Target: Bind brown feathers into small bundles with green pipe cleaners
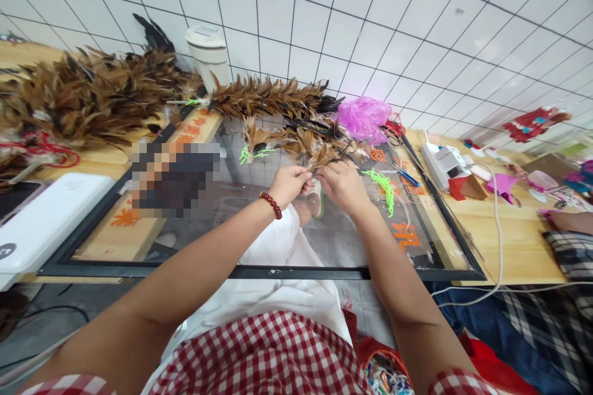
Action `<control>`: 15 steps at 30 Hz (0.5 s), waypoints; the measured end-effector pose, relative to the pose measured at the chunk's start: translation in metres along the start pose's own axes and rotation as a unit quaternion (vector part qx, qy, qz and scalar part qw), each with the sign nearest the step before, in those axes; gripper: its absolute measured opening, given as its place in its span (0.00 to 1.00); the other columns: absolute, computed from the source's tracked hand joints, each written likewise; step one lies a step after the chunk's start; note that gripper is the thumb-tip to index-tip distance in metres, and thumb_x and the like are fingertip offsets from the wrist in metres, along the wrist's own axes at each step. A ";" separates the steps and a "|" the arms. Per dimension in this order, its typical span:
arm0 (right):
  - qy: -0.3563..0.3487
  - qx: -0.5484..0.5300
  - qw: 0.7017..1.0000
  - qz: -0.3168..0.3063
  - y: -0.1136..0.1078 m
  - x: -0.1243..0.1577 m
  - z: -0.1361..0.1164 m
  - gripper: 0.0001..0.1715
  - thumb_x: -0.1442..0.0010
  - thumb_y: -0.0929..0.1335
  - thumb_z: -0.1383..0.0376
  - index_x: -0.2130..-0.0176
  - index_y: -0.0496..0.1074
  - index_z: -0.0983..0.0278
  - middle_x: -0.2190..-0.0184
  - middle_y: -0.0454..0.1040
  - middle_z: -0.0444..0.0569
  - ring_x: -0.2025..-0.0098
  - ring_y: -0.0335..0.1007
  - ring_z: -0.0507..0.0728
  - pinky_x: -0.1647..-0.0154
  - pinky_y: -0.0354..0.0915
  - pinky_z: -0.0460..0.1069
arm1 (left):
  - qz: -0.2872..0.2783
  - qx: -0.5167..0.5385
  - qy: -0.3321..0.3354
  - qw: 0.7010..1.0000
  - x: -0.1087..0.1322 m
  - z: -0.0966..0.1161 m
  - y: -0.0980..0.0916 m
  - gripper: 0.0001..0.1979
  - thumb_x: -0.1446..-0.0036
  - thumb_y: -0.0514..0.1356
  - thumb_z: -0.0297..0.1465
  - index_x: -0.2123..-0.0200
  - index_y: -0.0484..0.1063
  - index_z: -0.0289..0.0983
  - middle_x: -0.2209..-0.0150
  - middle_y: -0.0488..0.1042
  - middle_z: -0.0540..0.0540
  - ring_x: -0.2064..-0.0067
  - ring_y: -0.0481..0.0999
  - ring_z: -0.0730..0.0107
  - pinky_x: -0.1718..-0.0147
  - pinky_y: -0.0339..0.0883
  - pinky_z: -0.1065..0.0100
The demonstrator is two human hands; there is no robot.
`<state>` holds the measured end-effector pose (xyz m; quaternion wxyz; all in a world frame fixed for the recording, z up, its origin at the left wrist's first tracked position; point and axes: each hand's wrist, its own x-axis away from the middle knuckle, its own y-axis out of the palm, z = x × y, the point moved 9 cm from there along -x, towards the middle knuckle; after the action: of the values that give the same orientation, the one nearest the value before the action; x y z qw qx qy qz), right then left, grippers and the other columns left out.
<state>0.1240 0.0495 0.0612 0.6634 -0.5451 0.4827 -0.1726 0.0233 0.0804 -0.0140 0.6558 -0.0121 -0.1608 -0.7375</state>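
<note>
Above the glass panel (259, 222), my left hand (291, 185), with a beaded bracelet (271, 205) on the wrist, is closed in a pinch. My right hand (341, 185) is closed close beside it, fingertips nearly meeting. Between them both hands grip the base of a thin brown feather (319, 163); its lower end is hidden by the fingers. Just beyond lies a loose pile of brown and black feathers (301, 136). Neon green strings (383, 188) lie right of my right hand, with blue-handled scissors (410, 179) near them.
A black frame (296, 273) borders the glass. Behind it are a feather strand (269, 97), a white cup (208, 55) and a purple plastic bag (364, 120). A big feather bundle (78, 95) and white power bank (60, 216) sit left. A power strip (440, 163) with a cable and another person's sleeve (569, 247) are right.
</note>
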 end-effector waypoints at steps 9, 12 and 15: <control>0.303 -0.576 0.758 0.030 0.047 0.009 0.040 0.19 0.54 0.73 0.52 0.73 0.68 0.63 0.78 0.65 0.40 0.76 0.57 0.49 0.72 0.56 0.46 | 0.011 0.082 0.033 0.996 0.002 0.011 -0.002 0.11 0.46 0.60 0.23 0.80 0.68 0.31 0.83 0.67 0.51 0.83 0.64 0.82 0.83 0.58 0.77; 0.301 -0.590 0.744 0.087 0.043 0.009 0.042 0.20 0.56 0.74 0.53 0.77 0.65 0.62 0.81 0.61 0.38 0.77 0.54 0.48 0.74 0.54 0.46 | -0.021 0.082 0.016 0.996 0.005 0.009 0.005 0.09 0.47 0.61 0.23 0.79 0.69 0.30 0.82 0.69 0.50 0.82 0.66 0.81 0.82 0.59 0.76; 0.271 -0.547 0.785 0.105 0.037 0.009 0.044 0.18 0.53 0.73 0.54 0.77 0.65 0.62 0.79 0.63 0.39 0.75 0.57 0.49 0.72 0.57 0.46 | -0.065 0.092 -0.028 0.993 0.008 0.001 0.013 0.07 0.47 0.62 0.24 0.76 0.71 0.29 0.79 0.72 0.47 0.80 0.69 0.79 0.80 0.63 0.75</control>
<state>0.1532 0.0801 0.0215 0.1096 -0.6935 0.7103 0.0502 0.0340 0.0715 -0.0079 0.6003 0.0376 -0.2468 -0.7598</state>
